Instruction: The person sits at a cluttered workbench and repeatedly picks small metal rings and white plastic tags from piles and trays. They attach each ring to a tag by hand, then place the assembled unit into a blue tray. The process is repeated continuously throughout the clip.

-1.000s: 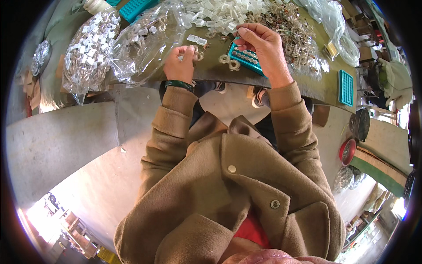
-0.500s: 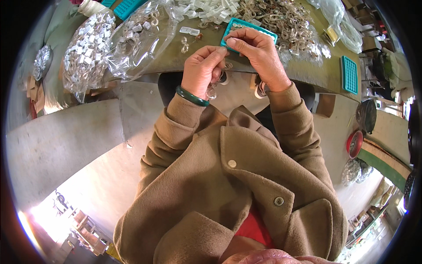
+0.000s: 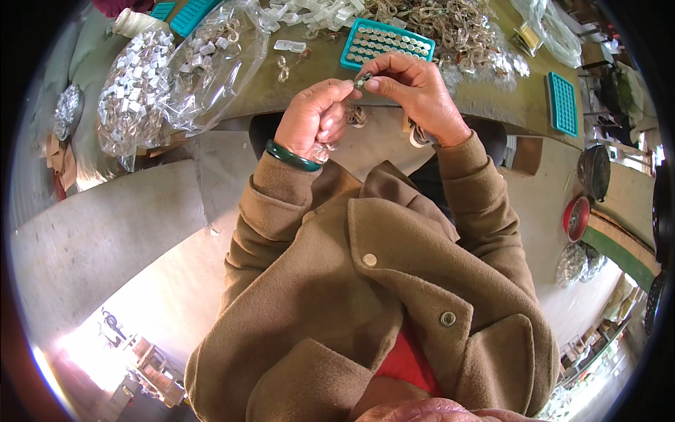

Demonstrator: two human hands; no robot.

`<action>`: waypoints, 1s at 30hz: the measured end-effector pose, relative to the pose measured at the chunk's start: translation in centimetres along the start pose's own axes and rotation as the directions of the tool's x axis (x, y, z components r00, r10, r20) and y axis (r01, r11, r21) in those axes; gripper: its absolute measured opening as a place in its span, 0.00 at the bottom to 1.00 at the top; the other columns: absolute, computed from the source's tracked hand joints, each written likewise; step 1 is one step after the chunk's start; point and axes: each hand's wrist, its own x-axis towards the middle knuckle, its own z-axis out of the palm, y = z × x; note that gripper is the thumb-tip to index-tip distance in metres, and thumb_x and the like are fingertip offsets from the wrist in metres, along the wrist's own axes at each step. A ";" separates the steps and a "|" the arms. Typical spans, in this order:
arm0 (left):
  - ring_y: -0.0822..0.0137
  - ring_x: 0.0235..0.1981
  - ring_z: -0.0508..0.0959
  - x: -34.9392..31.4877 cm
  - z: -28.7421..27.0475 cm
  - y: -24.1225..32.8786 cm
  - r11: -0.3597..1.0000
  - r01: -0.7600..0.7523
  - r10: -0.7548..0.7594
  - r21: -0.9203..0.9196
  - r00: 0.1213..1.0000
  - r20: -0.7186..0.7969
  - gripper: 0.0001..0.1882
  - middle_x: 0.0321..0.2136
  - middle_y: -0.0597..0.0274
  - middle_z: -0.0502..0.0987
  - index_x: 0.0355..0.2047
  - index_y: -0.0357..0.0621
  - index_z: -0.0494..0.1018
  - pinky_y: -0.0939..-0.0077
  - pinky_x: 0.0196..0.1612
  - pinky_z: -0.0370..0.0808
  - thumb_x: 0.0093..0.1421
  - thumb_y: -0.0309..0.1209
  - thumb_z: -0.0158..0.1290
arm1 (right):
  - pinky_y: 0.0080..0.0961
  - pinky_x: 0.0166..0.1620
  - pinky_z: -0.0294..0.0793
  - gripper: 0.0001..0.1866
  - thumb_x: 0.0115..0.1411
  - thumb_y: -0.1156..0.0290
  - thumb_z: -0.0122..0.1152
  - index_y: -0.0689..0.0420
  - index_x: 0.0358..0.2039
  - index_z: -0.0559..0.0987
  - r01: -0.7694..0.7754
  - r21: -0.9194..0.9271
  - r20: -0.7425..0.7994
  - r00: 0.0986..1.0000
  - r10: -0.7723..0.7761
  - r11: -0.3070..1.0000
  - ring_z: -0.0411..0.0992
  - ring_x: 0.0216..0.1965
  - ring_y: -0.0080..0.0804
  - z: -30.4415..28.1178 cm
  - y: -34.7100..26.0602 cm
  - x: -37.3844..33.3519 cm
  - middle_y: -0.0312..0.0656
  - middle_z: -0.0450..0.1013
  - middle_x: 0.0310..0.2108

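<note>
Above the table's near edge, my left hand [image 3: 315,118] has its thumb and forefinger pinched together and its other fingers curled. Clear looped plastic pieces [image 3: 325,150] hang from its palm, beside a green bangle [image 3: 292,156] on the wrist. Fingertip to fingertip with it, my right hand [image 3: 416,88] pinches a small dark, shiny piece [image 3: 363,81], too small to make out fully. Just beyond the hands lies a teal tray [image 3: 348,43] holding rows of small round silvery pieces [image 3: 387,46]. To its left are two clear loops [image 3: 283,69] and a clear plastic piece [image 3: 290,46].
A heap of brownish clear loops [image 3: 457,28] lies behind the tray, with whitish clear pieces [image 3: 320,14] to its left. Clear bags of white cubes [image 3: 137,91] stand at the left. Another teal tray [image 3: 562,104] rests by the right edge. A red basin [image 3: 576,218] stands lower right.
My left hand has moved slightly left and down. The small dark piece at my right fingertips now shows. The near tray, partly covered by my right hand before, is mostly in sight.
</note>
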 end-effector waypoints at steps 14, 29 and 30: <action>0.84 0.09 0.57 0.2 0.6 -0.2 0.948 -0.023 0.039 0.317 0.998 -0.044 0.09 0.12 0.75 0.67 0.33 0.37 0.79 0.86 0.13 0.49 0.61 0.31 0.55 | 0.36 0.35 0.72 0.11 0.55 0.72 0.64 0.60 0.36 0.72 0.566 -0.671 0.450 0.824 -0.344 0.479 0.73 0.35 0.46 -3.3 -2.9 0.4 0.43 0.72 0.31; 0.84 0.19 0.69 1.7 2.6 -2.8 0.635 -0.391 0.633 0.667 0.758 -0.158 0.05 0.22 0.71 0.76 0.34 0.36 0.78 0.88 0.21 0.65 0.59 0.25 0.57 | 0.13 0.28 0.65 0.07 0.58 0.73 0.65 0.57 0.36 0.79 -0.163 0.506 -0.212 0.928 0.305 0.847 0.67 0.24 0.14 2.0 2.3 -1.2 0.29 0.73 0.26; 0.85 0.19 0.68 1.8 2.6 -2.8 0.624 -0.394 0.645 0.675 0.747 -0.160 0.05 0.22 0.71 0.75 0.34 0.36 0.78 0.89 0.20 0.62 0.59 0.25 0.57 | 0.13 0.28 0.65 0.06 0.58 0.73 0.65 0.56 0.36 0.79 -0.155 0.570 -0.219 0.918 0.331 0.807 0.67 0.24 0.14 2.3 2.4 -1.2 0.29 0.72 0.26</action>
